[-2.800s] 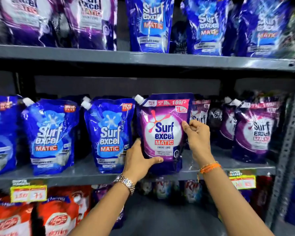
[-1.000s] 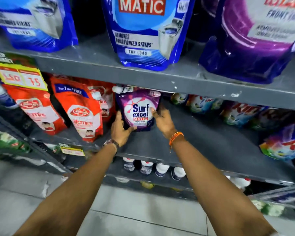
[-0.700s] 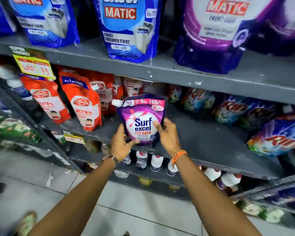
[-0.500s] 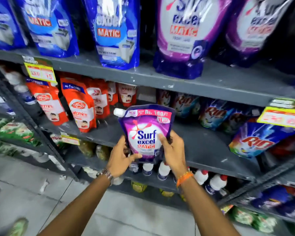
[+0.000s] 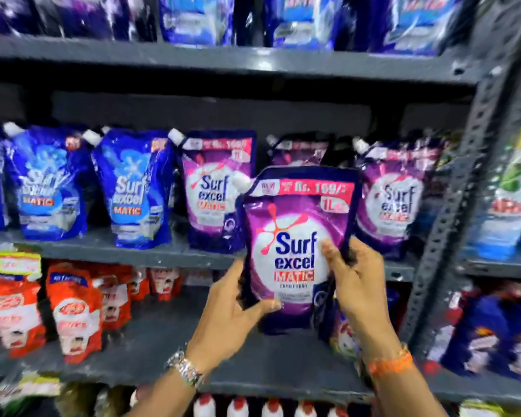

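I hold a purple Surf excel Matic detergent pouch [image 5: 295, 236] upright in both hands, in front of the grey metal shelves. My left hand [image 5: 229, 317] grips its lower left edge, thumb across the front. On the other side, my right hand [image 5: 358, 284] grips the right edge with the thumb on the label. The pouch is level with the middle shelf [image 5: 103, 248], in front of a gap between two matching purple pouches [image 5: 217, 191] [image 5: 394, 200]. The frame is motion-blurred.
Blue Surf excel pouches [image 5: 130, 188] stand left on the middle shelf. Red soap refill pouches [image 5: 76, 308] fill the lower shelf on the left. A perforated steel upright [image 5: 463, 188] rises at the right. Bottles with red caps [image 5: 238, 407] line the shelf below.
Both hands lifted the purple pouch from the lower shelf up to the middle shelf's height. The view swung upward with it.
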Demonstrator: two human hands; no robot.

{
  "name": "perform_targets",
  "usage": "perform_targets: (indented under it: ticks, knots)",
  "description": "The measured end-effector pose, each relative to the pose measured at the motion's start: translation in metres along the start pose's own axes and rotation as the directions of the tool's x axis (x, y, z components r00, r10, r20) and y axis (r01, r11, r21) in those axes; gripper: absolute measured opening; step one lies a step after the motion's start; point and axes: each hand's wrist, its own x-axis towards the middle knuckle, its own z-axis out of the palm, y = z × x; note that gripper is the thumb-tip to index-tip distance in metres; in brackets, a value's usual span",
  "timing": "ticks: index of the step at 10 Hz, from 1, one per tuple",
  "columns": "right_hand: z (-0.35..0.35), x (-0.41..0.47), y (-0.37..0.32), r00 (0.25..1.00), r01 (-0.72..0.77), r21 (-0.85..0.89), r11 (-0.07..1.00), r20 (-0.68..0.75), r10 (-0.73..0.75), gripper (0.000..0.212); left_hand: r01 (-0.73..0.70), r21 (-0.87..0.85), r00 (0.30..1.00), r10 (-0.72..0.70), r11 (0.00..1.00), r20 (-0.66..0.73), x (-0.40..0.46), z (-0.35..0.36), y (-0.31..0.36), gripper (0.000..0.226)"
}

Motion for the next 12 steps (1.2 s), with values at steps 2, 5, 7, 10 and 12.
perform_targets:
  ticks: [2, 5, 7, 10, 12]
  knots:
    - [-0.019, 0.095, 0.002, 0.996, -0.026, -0.114, 0.993, -0.086, 0.016, 0.039, -0.049, 0.077, 0.998, 0.052, 0.996, -0.031, 0.094, 0.021, 0.021, 0.084]
    - [-0.006, 0.132, 0.023, 0.994, -0.092, -0.237, 0.967, -0.076, 0.075, 0.035, 0.118, 0.142, 0.993, -0.112, 0.983, -0.045, 0.138, 0.040, 0.013, 0.093]
    - [-0.001, 0.140, 0.028, 0.998, -0.050, -0.252, 0.967, -0.037, 0.042, 0.042, 0.142, 0.172, 0.989, -0.131, 0.975, -0.072, 0.151, 0.037, -0.003, 0.094]
    - [-0.001, 0.122, 0.005, 0.980, -0.194, -0.219, 0.956, -0.009, 0.197, 0.050, 0.131, 0.244, 0.991, -0.134, 0.961, -0.002, 0.142, 0.025, 0.000, 0.099]
    - [-0.047, 0.018, -0.114, 0.987, -0.015, 0.120, 0.993, -0.156, 0.033, 0.034, -0.088, 0.497, 0.924, 0.257, 0.863, -0.283, 0.092, -0.015, 0.015, 0.093]
